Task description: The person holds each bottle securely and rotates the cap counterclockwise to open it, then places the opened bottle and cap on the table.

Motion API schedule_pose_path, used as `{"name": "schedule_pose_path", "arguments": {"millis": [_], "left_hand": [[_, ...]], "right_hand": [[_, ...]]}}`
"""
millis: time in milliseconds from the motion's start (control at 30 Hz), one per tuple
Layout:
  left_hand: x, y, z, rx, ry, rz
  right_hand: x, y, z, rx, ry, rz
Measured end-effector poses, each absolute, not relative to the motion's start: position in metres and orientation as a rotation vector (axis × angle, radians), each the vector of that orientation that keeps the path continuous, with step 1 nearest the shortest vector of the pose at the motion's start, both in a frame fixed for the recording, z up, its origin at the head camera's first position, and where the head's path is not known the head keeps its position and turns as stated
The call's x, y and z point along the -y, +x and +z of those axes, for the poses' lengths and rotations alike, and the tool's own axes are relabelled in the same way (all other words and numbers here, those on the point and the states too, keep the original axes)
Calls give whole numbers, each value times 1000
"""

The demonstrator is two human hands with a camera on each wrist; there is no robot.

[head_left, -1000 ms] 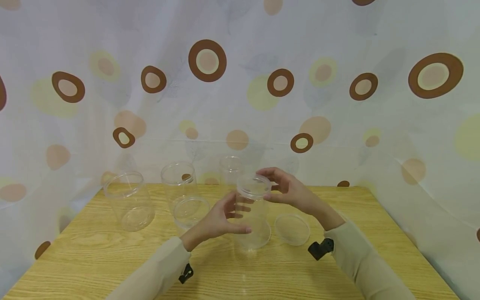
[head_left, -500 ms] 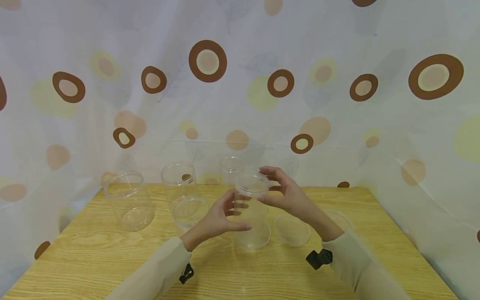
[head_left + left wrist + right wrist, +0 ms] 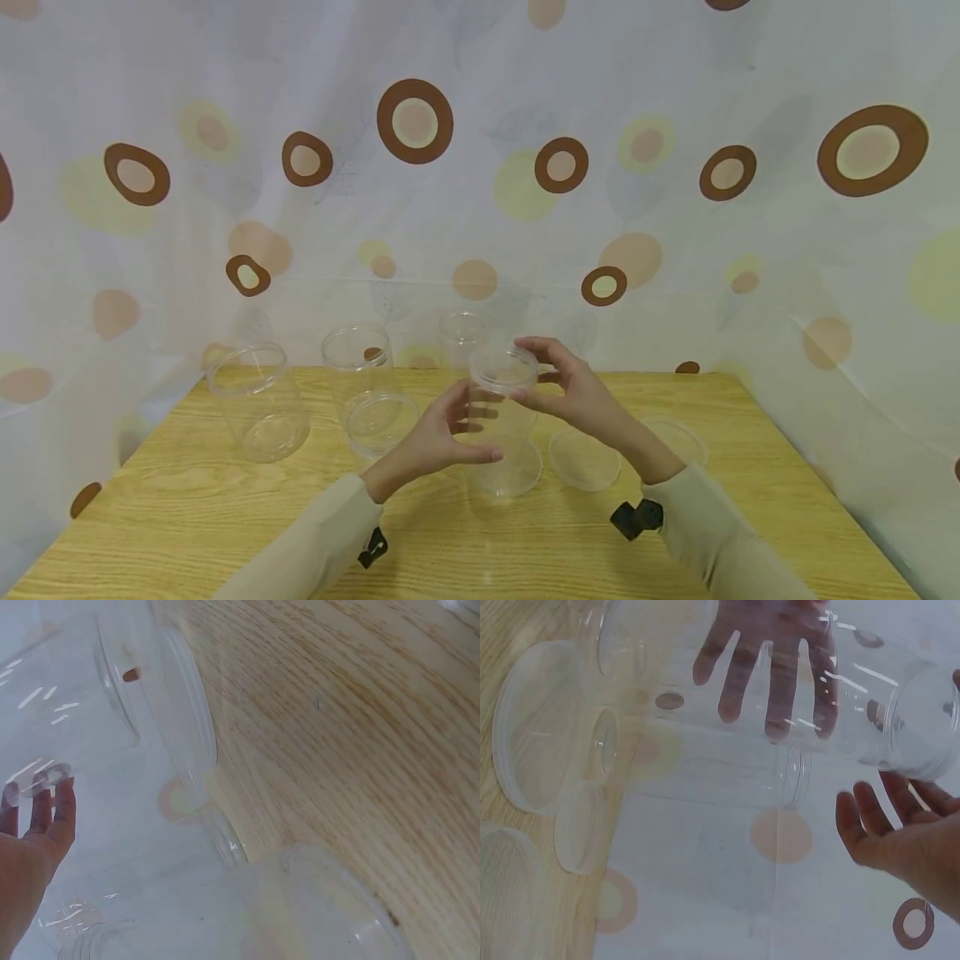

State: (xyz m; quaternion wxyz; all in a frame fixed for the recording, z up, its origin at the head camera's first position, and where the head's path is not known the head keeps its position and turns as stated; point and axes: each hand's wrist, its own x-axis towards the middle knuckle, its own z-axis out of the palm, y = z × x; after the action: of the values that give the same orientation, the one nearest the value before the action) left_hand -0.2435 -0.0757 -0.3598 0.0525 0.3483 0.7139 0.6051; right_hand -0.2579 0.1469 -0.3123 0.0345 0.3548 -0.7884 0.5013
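Observation:
A tall clear plastic jar (image 3: 504,475) stands upright on the table, also seen lengthwise in the right wrist view. My left hand (image 3: 431,442) holds its side, thumb in front and fingers behind; those fingers show through the clear wall in the right wrist view. On the jar's top sits a clear round lid (image 3: 504,371). My right hand (image 3: 573,392) grips this lid at its edge, thumb in front and fingers curved behind. How firmly the lid is seated cannot be told.
More clear jars stand to the left: a wide one (image 3: 258,408), another (image 3: 358,367), a shorter one (image 3: 382,417) by the left wrist, and a narrow one (image 3: 461,329) behind. Loose clear lids lie to the right, one lid (image 3: 585,460) beside the jar, another lid (image 3: 678,437) beyond the right forearm.
My right hand has shifted slightly left with the lid, and its forearm has dropped a little, so the far-right lid shows. The left hand and the jar's base stay in place.

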Motion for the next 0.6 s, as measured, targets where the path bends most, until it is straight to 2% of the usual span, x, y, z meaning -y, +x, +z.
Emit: {"name": "schedule_pose_path", "arguments": {"millis": [300,433,600], "left_hand": [[77,-243,-361,-2110,1075,1812],[76,-243,-361,-2112,1069,1820],[74,-243,-361,-2164,1060,1864]], "right_hand": [[-160,-271,-309,2399,1425,1901],[-160,-269,-308,2398,1411,1879],[-154,-262,-308,2383,1218,1725]]}}
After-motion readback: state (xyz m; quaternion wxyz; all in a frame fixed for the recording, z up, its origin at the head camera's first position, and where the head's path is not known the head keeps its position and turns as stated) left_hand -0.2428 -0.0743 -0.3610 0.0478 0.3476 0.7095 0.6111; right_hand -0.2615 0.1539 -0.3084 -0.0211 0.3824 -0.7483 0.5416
